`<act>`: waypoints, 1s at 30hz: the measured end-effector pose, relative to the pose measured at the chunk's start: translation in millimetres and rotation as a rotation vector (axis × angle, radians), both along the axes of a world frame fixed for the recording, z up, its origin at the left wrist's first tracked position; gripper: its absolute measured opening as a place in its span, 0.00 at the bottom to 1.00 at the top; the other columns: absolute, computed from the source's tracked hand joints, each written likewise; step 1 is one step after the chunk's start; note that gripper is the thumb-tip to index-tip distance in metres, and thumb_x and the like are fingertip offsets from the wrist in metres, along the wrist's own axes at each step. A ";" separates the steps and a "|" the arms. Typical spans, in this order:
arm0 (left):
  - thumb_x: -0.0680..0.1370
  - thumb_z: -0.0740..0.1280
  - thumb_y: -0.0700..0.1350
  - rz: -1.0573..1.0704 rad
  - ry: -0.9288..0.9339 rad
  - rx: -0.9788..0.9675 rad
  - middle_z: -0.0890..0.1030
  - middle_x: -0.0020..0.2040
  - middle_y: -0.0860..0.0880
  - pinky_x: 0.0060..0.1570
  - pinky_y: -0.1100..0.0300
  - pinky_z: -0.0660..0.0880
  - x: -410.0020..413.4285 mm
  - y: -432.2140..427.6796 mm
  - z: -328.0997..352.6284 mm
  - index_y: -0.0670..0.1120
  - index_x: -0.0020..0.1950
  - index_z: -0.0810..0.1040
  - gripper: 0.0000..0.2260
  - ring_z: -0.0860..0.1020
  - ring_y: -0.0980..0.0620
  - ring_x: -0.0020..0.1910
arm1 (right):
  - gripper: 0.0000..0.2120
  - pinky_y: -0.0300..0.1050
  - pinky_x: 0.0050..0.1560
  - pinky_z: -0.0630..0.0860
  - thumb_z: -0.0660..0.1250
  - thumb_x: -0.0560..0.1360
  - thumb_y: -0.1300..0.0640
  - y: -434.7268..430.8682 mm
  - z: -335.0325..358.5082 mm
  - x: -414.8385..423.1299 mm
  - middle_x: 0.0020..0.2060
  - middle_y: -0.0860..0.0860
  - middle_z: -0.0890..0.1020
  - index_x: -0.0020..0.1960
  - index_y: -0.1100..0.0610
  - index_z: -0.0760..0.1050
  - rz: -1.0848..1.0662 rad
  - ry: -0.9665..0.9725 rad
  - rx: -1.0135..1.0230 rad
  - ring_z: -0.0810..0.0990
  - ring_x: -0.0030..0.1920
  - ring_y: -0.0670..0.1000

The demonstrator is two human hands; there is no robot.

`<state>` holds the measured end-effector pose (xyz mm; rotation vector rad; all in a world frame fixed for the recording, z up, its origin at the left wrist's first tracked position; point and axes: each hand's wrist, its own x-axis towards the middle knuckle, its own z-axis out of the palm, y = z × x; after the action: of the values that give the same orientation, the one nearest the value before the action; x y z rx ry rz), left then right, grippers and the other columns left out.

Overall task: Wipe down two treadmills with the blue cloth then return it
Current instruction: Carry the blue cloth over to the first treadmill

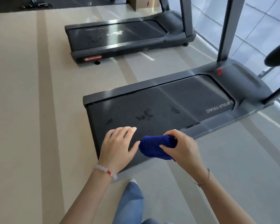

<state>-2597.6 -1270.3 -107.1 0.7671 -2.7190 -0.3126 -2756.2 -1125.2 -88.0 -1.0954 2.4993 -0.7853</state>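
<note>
The near treadmill lies in front of me, its dark belt marked with smudges. A second treadmill stands farther back, its belt also smudged. My right hand grips the bunched blue cloth over the rear end of the near belt. My left hand is beside the cloth with fingers spread and relaxed, its thumb close to the cloth's left edge.
Beige floor with lighter stripes spreads to the left. A glass wall runs along the right behind the treadmill uprights. A cardboard box sits at the back. My jeans leg shows below.
</note>
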 end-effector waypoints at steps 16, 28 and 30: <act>0.73 0.63 0.53 0.286 -0.117 0.123 0.82 0.51 0.51 0.50 0.54 0.76 -52.9 -62.0 -101.5 0.45 0.57 0.80 0.17 0.80 0.50 0.50 | 0.10 0.38 0.42 0.75 0.71 0.66 0.56 -137.5 -96.3 -90.0 0.39 0.39 0.79 0.45 0.47 0.75 0.272 -0.146 0.110 0.78 0.42 0.42; 0.74 0.64 0.51 0.551 -0.129 0.179 0.82 0.51 0.49 0.48 0.54 0.76 -105.9 -31.1 -230.3 0.44 0.56 0.79 0.16 0.80 0.49 0.50 | 0.11 0.40 0.43 0.75 0.72 0.67 0.58 -165.2 -228.3 -162.8 0.41 0.40 0.79 0.47 0.49 0.76 0.499 -0.143 0.185 0.77 0.42 0.44; 0.74 0.58 0.53 0.568 -0.138 0.209 0.82 0.51 0.50 0.48 0.54 0.76 -109.3 -28.6 -255.6 0.45 0.56 0.79 0.19 0.80 0.49 0.50 | 0.11 0.39 0.43 0.74 0.72 0.67 0.58 -167.6 -255.5 -165.6 0.42 0.40 0.79 0.47 0.49 0.76 0.515 -0.144 0.205 0.77 0.42 0.45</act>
<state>-2706.8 -1298.8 -362.7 1.6183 -2.4664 -0.4214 -2921.8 -1292.8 -343.5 -1.4561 1.9892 -0.4307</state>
